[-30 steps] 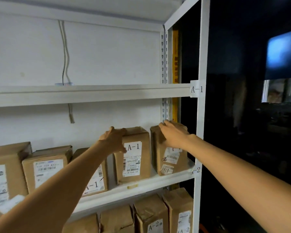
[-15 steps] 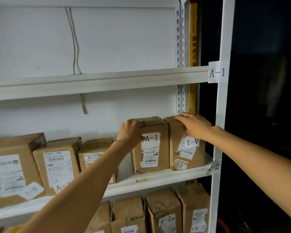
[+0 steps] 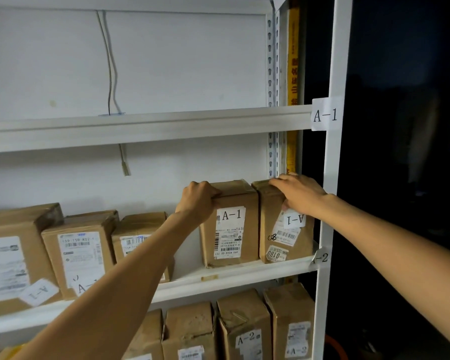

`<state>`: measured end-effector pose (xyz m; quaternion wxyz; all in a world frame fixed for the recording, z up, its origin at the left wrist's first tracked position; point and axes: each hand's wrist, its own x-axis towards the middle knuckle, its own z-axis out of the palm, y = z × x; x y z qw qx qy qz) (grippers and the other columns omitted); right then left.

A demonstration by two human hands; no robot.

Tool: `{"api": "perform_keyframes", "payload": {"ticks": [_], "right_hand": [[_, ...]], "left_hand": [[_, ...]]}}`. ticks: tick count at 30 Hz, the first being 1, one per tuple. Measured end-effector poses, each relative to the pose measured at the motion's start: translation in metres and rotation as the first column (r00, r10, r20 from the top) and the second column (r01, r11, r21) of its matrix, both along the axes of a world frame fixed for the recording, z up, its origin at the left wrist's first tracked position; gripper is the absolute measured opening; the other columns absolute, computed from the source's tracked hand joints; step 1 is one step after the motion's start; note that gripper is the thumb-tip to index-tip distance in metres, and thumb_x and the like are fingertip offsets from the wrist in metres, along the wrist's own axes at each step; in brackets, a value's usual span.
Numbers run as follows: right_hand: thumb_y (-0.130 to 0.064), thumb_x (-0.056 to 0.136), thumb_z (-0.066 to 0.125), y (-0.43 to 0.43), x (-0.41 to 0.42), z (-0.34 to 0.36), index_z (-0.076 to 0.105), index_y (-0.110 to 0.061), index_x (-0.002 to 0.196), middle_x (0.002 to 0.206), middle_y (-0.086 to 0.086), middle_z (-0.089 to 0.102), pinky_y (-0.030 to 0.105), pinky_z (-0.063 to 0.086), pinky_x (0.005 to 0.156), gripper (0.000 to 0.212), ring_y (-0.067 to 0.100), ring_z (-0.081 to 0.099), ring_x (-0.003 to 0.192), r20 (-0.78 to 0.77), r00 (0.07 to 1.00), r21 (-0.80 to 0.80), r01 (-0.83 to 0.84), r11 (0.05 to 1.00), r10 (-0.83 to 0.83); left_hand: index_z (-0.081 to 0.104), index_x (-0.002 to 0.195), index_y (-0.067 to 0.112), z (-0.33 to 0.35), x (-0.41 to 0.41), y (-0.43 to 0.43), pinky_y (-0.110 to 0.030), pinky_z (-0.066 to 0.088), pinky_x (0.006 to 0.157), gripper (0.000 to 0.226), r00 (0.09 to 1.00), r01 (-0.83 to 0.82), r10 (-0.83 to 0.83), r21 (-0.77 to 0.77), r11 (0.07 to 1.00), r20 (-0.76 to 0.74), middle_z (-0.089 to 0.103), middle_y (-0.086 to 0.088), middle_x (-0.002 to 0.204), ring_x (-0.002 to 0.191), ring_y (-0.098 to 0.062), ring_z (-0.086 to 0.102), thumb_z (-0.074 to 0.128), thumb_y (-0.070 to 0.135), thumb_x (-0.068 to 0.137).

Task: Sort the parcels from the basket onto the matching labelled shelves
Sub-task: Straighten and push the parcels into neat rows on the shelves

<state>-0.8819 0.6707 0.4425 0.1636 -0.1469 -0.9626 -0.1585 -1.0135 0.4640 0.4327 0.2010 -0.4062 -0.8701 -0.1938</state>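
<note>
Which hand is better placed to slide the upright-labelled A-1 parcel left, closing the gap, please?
Left, probably. The left hand grips the top left corner of the upright-labelled parcel, fingers curled over it; the right hand lies on the end parcel beside it.

Your parcels (image 3: 251, 222) are brown cardboard with white labels (image 3: 230, 232) printed in black; the rack (image 3: 333, 178) is white, and a yellow strip (image 3: 293, 61) with dark characters runs far right.
</note>
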Motion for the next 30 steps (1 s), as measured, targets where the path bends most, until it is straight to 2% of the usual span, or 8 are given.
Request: {"api": "perform_keyframes", "payload": {"ticks": [4, 9, 15, 18, 22, 26, 28, 30], "right_hand": [[-0.025, 0.079, 0.074, 0.001, -0.003, -0.007, 0.044, -0.019, 0.138, 0.129, 0.004, 0.054, 0.042, 0.050, 0.088, 0.066, 0.025, 0.051, 0.116, -0.031, 0.999, 0.015, 0.021, 1.000, -0.021], [-0.027, 0.081, 0.073, 0.003, -0.004, -0.015, 0.043, -0.021, 0.142, 0.136, 0.001, 0.053, 0.043, 0.049, 0.094, 0.068, 0.026, 0.051, 0.120, -0.080, 0.997, 0.051, 0.011, 0.999, -0.007], [-0.024, 0.083, 0.071, 0.010, -0.003, -0.024, 0.040, -0.022, 0.144, 0.144, 0.000, 0.048, 0.045, 0.041, 0.105, 0.068, 0.024, 0.046, 0.129, -0.117, 0.993, 0.041, -0.010, 0.999, 0.014], [-0.023, 0.084, 0.070, 0.013, -0.002, -0.027, 0.036, -0.024, 0.146, 0.147, -0.001, 0.043, 0.047, 0.037, 0.108, 0.071, 0.024, 0.041, 0.133, -0.130, 0.991, 0.008, -0.011, 1.000, 0.012], [-0.028, 0.084, 0.070, 0.013, 0.003, -0.031, 0.031, -0.025, 0.149, 0.150, -0.001, 0.039, 0.049, 0.034, 0.110, 0.076, 0.024, 0.035, 0.137, -0.131, 0.991, 0.009, -0.009, 1.000, 0.010], [-0.028, 0.091, 0.063, 0.008, 0.003, -0.034, 0.023, -0.021, 0.152, 0.155, 0.001, 0.030, 0.041, 0.027, 0.115, 0.073, 0.024, 0.027, 0.142, -0.127, 0.992, -0.018, -0.018, 1.000, 0.015], [-0.034, 0.095, 0.055, 0.003, 0.003, -0.033, 0.015, -0.018, 0.153, 0.158, 0.006, 0.021, 0.042, 0.026, 0.115, 0.072, 0.027, 0.021, 0.144, -0.096, 0.995, -0.065, -0.011, 0.998, 0.005], [-0.046, 0.096, 0.047, -0.004, 0.005, -0.034, 0.009, -0.014, 0.154, 0.160, 0.008, 0.015, 0.045, 0.024, 0.117, 0.076, 0.028, 0.016, 0.146, -0.086, 0.996, -0.064, 0.001, 0.998, -0.006]], "left_hand": [[0.070, 0.114, 0.025, -0.005, 0.000, -0.001, -0.039, 0.052, 0.085, 0.026, 1.000, 0.001, -0.001, 0.038, 0.999, -0.005, 0.069, -0.010, 0.108, 0.100, -0.033, 0.057, 0.058, 0.016, 0.093], [0.069, 0.117, 0.024, -0.005, 0.004, -0.004, -0.038, 0.050, 0.087, 0.029, 1.000, 0.000, 0.000, 0.045, 0.999, 0.002, 0.067, -0.012, 0.111, 0.104, -0.035, 0.056, 0.056, 0.014, 0.092], [0.068, 0.119, 0.025, 0.002, 0.000, -0.002, -0.039, 0.050, 0.092, 0.029, 0.997, -0.006, 0.001, 0.059, 0.998, 0.083, 0.066, -0.013, 0.114, 0.106, -0.034, 0.057, 0.058, 0.017, 0.093], [0.068, 0.118, 0.022, 0.002, -0.003, -0.006, -0.034, 0.049, 0.091, 0.028, 0.995, 0.005, -0.013, 0.078, 0.997, 0.097, 0.068, -0.010, 0.115, 0.104, -0.031, 0.059, 0.060, 0.017, 0.092], [0.066, 0.121, 0.024, -0.001, -0.001, -0.010, -0.035, 0.049, 0.092, 0.030, 0.995, 0.019, -0.027, 0.078, 0.997, 0.094, 0.067, -0.010, 0.117, 0.104, -0.032, 0.060, 0.060, 0.016, 0.092], [0.065, 0.123, 0.024, -0.004, 0.012, -0.011, -0.037, 0.046, 0.093, 0.032, 0.995, 0.007, -0.019, 0.117, 0.993, 0.102, 0.065, -0.015, 0.119, 0.109, -0.037, 0.056, 0.056, 0.016, 0.094], [0.061, 0.128, 0.025, -0.009, 0.013, -0.011, -0.036, 0.046, 0.091, 0.035, 0.992, -0.008, -0.009, 0.132, 0.991, 0.123, 0.064, -0.016, 0.121, 0.108, -0.037, 0.057, 0.055, 0.016, 0.094], [0.051, 0.138, 0.025, -0.015, 0.015, -0.013, -0.036, 0.045, 0.096, 0.046, 0.983, 0.008, -0.027, 0.105, 0.994, 0.179, 0.058, -0.013, 0.129, 0.114, -0.033, 0.055, 0.058, 0.018, 0.093]]}}
